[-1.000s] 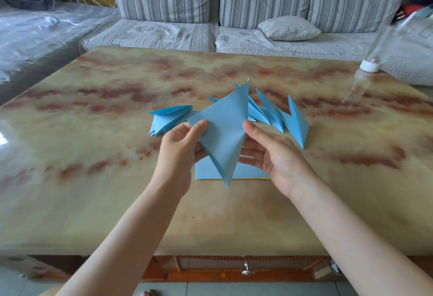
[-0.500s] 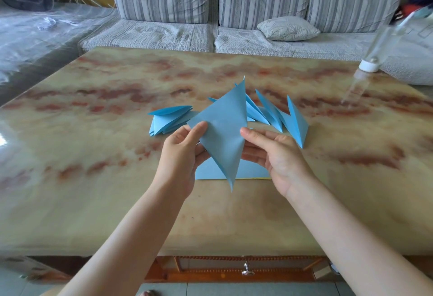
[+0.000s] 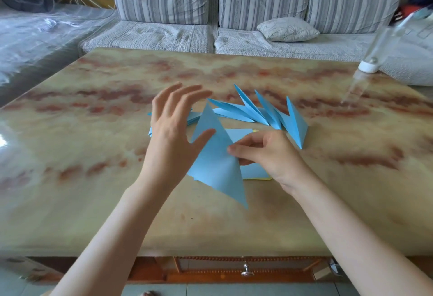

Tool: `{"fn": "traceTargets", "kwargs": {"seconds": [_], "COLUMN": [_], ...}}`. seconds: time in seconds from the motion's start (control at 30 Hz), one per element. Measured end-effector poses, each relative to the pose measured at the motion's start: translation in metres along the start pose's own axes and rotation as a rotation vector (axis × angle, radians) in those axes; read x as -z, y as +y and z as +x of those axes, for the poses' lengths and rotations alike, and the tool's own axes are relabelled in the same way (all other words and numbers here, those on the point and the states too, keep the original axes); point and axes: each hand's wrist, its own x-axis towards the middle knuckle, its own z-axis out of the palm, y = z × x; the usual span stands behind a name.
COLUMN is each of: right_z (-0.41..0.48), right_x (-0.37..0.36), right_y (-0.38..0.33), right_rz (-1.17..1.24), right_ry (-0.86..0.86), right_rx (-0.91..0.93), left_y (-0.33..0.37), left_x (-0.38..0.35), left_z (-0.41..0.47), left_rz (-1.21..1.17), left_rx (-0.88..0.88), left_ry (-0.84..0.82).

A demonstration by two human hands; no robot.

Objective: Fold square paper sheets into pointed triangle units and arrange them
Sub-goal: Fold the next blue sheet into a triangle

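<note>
A blue folded paper triangle (image 3: pixel 214 162) is held just above the marble table (image 3: pixel 93 190), its long point aimed toward me. My right hand (image 3: pixel 264 152) pinches its right edge. My left hand (image 3: pixel 173 129) hovers beside it with fingers spread, holding nothing, its thumb near the paper's left side. Under the triangle lies a stack of flat blue square sheets (image 3: pixel 254 171). Behind it, several finished pointed units (image 3: pixel 269 114) stand in a fanned row. Another small pile of folded units (image 3: pixel 194 116) is mostly hidden behind my left hand.
A clear plastic bottle with a white cap (image 3: pixel 370 61) stands tilted at the table's far right. A striped sofa (image 3: pixel 210 14) with a cushion (image 3: pixel 287 29) runs behind the table. A drawer knob (image 3: pixel 246 270) shows under the near edge.
My left hand has let go of the triangle and lifted with fingers spread. My right hand now holds the triangle alone, lower and tilted, its tip swung toward me.
</note>
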Motion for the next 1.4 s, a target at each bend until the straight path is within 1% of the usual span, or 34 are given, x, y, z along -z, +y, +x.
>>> {"fn": "traceTargets", "kwargs": {"seconds": [0.07, 0.1, 0.2, 0.27, 0.37, 0.5, 0.6, 0.73, 0.9, 1.07, 1.17, 1.27, 1.4], "right_z": [0.000, 0.000, 0.000, 0.000, 0.000, -0.002, -0.002, -0.002, -0.001, -0.002, -0.003, -0.004, -0.004], "right_x": [-0.001, -0.001, 0.000, 0.001, 0.002, 0.001, 0.001, -0.002, -0.002, -0.002, -0.001, 0.000, 0.005], "right_y": [0.000, 0.000, 0.001, 0.001, 0.001, 0.000, -0.001, -0.002, 0.002, 0.001, 0.001, 0.001, -0.001], "right_rz": [-0.028, -0.050, -0.113, -0.135, -0.157, -0.229, -0.229, -0.214, -0.214, -0.225, -0.237, -0.238, -0.228], "right_ry": [-0.040, -0.054, -0.091, -0.101, -0.128, -0.183, -0.208, -0.206, -0.208, -0.203, -0.200, -0.206, -0.212], "right_rx": [0.012, 0.019, 0.051, 0.069, 0.081, 0.084, 0.074, 0.043, 0.004, -0.003, -0.004, -0.013, -0.039], "left_y": [-0.004, -0.006, -0.009, -0.010, -0.009, -0.010, -0.011, -0.016, -0.021, -0.023, -0.027, -0.024, -0.023], "left_x": [-0.001, -0.002, -0.004, -0.003, -0.003, 0.000, 0.002, 0.005, 0.005, 0.004, 0.009, 0.013, 0.016], "left_z": [0.003, 0.002, -0.001, 0.000, 0.001, -0.001, -0.001, 0.004, 0.007, 0.005, 0.005, 0.006, 0.007], "left_rz": [0.064, 0.087, 0.099, 0.113, 0.117, 0.091, 0.061, -0.007, -0.031, -0.104, -0.144, -0.185, -0.202], "left_rx": [-0.188, -0.235, -0.261, -0.257, -0.215, -0.171, -0.129, -0.070, -0.061, 0.022, 0.118, 0.148, 0.207], "left_ry": [-0.119, -0.167, -0.280, -0.297, -0.306, -0.359, -0.393, -0.434, -0.495, -0.505, -0.498, -0.535, -0.536]}}
